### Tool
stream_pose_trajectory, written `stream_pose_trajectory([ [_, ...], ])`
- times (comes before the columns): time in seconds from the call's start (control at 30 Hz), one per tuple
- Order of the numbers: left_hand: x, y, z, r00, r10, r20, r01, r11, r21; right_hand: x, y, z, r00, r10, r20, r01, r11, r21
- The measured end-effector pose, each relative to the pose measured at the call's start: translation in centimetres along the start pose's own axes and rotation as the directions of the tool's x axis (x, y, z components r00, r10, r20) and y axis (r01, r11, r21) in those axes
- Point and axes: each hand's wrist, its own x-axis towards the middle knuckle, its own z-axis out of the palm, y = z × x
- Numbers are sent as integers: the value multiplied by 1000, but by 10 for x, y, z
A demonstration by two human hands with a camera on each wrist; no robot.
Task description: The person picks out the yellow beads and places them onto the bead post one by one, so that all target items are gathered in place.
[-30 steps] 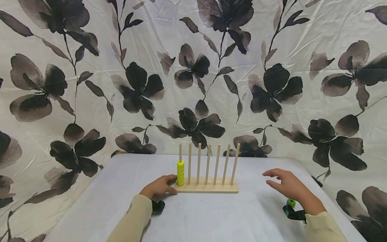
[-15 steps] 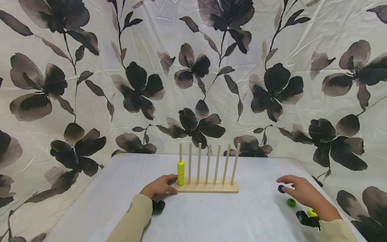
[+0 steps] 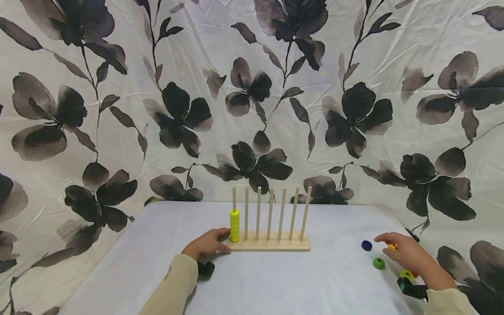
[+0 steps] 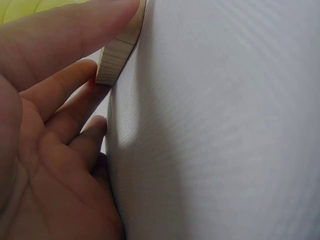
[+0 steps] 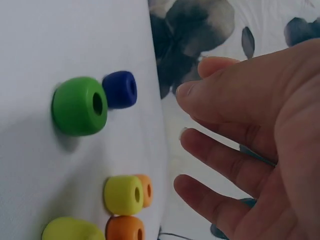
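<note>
A wooden peg stand [image 3: 271,247] bears a row of upright dowels, the leftmost threaded with a stack of yellow beads [image 3: 234,225]. My left hand [image 3: 206,244] holds the left end of its base, thumb at the front corner and fingers behind. In the left wrist view the thumb lies across the base [image 4: 111,65]. At the right, my right hand [image 3: 413,257] hovers over loose beads, its fingers spread apart and holding nothing. Around it lie a blue bead [image 3: 366,245], a green bead [image 3: 379,263] and a yellow bead [image 3: 407,275]. An orange bead [image 3: 392,246] shows beneath the fingers.
The white-covered table [image 3: 299,284] ends at a floral cloth [image 3: 189,39] hanging behind. A red bead [image 3: 414,274] is partly hidden by the right wrist. Another yellow bead [image 5: 72,230] and an orange bead [image 5: 125,229] appear low in the right wrist view.
My right hand has moved rightward and down, away from the stand, uncovering the blue, green, yellow and orange beads. The left hand stays on the base.
</note>
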Motion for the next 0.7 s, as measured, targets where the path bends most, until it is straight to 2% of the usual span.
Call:
stream_pose_trajectory([
  [0.3,0,-2,1,1000,4,4,-4,1000,-10,2,14,3,998,50,31,-50,999,14],
  [0.47,0,-1,1,1000,1,0,-1,1000,-8,2,20,4,999,43,20,-43,999,4],
  [0.7,1,-2,1,1000,1,-2,-1,1000,-15,3,29,10,995,98,32,-99,994,35],
])
